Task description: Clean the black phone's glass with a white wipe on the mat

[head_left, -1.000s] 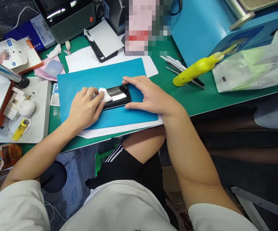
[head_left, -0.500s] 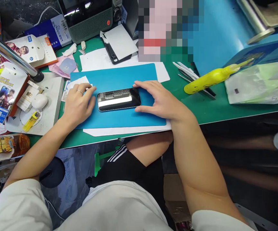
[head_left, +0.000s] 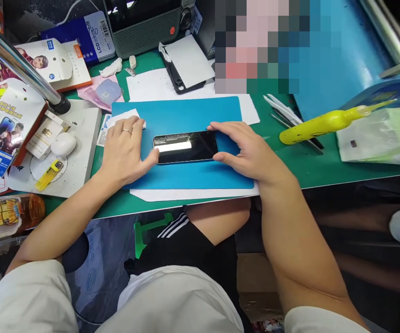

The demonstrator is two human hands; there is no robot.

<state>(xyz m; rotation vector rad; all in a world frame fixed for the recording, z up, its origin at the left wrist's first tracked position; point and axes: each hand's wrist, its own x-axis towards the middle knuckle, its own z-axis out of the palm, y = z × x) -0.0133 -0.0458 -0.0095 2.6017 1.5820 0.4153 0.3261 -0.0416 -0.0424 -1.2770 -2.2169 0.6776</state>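
Observation:
A black smartphone (head_left: 186, 147) with a glossy, reflective screen lies flat on a blue mat (head_left: 182, 178). My right hand (head_left: 243, 150) spans the phone's right end, index fingertip by the upper corner and thumb by the lower one. At the left end, my left hand (head_left: 125, 150) has its thumb stretched out to the phone's lower left corner. Its other fingers, one with a ring, extend over a white wipe or paper (head_left: 135, 114) on the mat, partly covering it.
White paper (head_left: 144, 88) sticks out from under the mat. Behind it lie a black phone case and white card (head_left: 189, 60). A yellow tool (head_left: 314, 126) rests at right. Boxes (head_left: 10, 125), a lighter (head_left: 49, 175) and a lamp post (head_left: 29, 69) crowd the left.
My left hand's fingers have straightened and its thumb has swung out to the phone's left end. My right hand stays at the right end. The whole view has shifted slightly.

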